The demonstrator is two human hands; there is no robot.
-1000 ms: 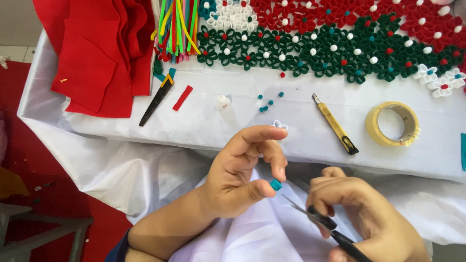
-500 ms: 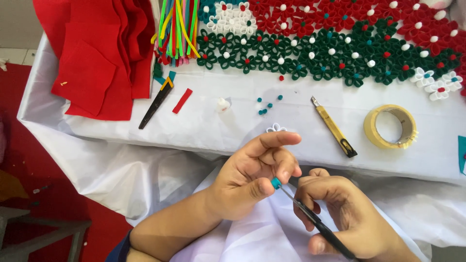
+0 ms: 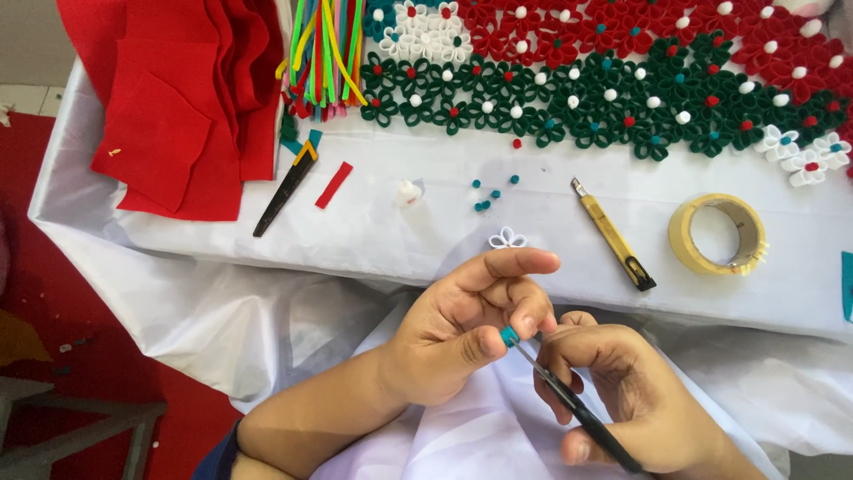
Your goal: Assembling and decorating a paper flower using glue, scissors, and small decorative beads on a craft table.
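Two hands work a tiny teal bead with tweezers over a white-covered surface.
Left hand (image 3: 462,333) pinches the bead (image 3: 508,336); right hand (image 3: 622,391), at four o'clock, grips black tweezers (image 3: 569,400) touching it. Tape roll (image 3: 718,235) lies at two o'clock.

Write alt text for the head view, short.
A left hand pinches a small teal bead while the right hand holds a thin dark tool to it, above a white-covered table with felt flowers, a yellow utility knife and a tape roll.
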